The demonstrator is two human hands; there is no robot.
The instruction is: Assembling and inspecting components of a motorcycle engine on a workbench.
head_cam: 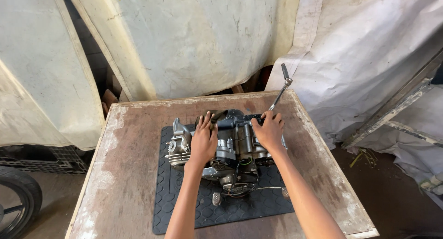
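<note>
On the worn wooden counter, a small motorcycle engine sits on a dark rubber mat, roughly at the middle of the top. Both hands rest on its upper side: the left hand lies palm-down with fingers spread over the cylinder end, not wrapped round anything, and the right hand curls over the far right casing, near where a long metal kick lever sticks up and away. Whether that hand actually grips a part I cannot tell. Judging by the look of things, the engine is still mostly assembled; covers are on, and wires hang loose at the near side. No tools or removed parts lie on the mat, so little seems undone yet. A tyre shows at the left.
</note>
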